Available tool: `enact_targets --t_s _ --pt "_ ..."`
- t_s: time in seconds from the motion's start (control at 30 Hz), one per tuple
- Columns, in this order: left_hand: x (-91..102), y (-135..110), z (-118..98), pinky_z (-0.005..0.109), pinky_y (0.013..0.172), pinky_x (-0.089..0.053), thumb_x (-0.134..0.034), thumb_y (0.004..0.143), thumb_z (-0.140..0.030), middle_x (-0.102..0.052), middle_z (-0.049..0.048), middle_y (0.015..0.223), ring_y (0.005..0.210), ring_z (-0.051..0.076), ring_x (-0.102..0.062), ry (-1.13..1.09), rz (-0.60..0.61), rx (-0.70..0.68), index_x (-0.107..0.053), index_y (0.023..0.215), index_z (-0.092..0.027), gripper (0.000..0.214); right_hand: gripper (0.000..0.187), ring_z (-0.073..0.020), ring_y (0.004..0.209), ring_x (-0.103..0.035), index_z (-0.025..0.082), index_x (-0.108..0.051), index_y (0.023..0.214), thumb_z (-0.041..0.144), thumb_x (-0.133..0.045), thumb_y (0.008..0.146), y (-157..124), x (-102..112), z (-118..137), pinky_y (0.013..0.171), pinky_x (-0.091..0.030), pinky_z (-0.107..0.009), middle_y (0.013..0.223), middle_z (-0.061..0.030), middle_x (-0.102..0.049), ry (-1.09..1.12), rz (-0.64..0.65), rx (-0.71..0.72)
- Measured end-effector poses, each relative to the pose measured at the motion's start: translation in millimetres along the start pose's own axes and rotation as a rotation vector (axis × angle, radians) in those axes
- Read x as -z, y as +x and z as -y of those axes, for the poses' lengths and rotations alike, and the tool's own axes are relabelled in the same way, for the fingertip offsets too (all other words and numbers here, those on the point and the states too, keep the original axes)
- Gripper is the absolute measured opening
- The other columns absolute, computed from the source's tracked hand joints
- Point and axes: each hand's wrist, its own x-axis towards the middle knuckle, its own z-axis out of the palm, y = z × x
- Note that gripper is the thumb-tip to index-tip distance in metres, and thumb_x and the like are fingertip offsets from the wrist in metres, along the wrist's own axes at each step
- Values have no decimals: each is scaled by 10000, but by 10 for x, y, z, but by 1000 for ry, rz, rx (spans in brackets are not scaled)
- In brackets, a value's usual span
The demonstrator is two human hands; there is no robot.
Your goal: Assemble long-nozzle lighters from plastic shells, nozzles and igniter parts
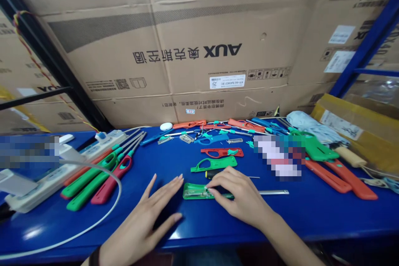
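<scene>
A half-assembled green lighter (195, 191) with a long metal tube lies flat on the blue table (311, 212) in front of me. My right hand (240, 197) rests on it, fingertips pinching its middle. My left hand (152, 218) lies flat and open on the table just left of it, fingers stretched out, holding nothing. Behind the lighter lie a green handle shell (215, 163), a red handle shell (222, 152) and a small black-handled screwdriver (212, 173).
Finished green and red long lighters (99, 174) lie at the left beside a white power strip (46, 183) and its cable. More red and blue shells lie along the back. Red shells (339, 176), a green one and a folded umbrella (318, 131) sit at right. Cardboard boxes (199, 50) wall the back.
</scene>
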Motion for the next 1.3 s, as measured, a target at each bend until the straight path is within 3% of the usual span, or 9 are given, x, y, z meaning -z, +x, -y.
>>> enact_targets --t_s 0.13,0.27,0.57,1.07,1.3 --pt "-68 196 18 556 1112 -195 -527 899 -371 -514 64 1351 1243 235 -478 -104 -73 -21 -249 1427 -300 601 106 -191 921 -555 252 -620 973 263 -583 874 158 -97 161 869 -367 -358 936 5 -680 -58 108 -31" --pt "-48 365 -10 555 1118 -181 -519 908 -284 -622 45 1174 1094 194 -582 -183 -69 -60 -311 1400 -282 534 71 -181 866 -553 215 -623 916 243 -566 884 272 -188 227 821 -383 -335 878 -7 -669 -148 214 27" --pt "-37 369 -14 567 1117 -172 -517 908 -238 -645 36 1093 1014 182 -611 -194 -110 -126 -407 1326 -246 433 176 -194 875 -521 215 -615 1043 187 -515 901 212 -217 189 822 -407 -331 898 -32 -618 -243 255 121" --pt "51 406 -36 525 1147 -111 -511 905 -198 -648 24 1056 974 164 -613 -194 -68 -171 -505 1196 -215 291 121 -210 869 -515 145 -598 881 91 -490 871 251 -243 280 828 -453 -342 865 -66 -579 -296 317 37" --pt "19 403 13 569 1129 -122 -488 921 -205 -642 43 1041 969 175 -610 -155 -71 -212 -426 1288 -209 373 165 -210 1019 -492 138 -546 1020 93 -453 892 200 -275 168 939 -420 -331 986 -80 -557 -245 275 132"
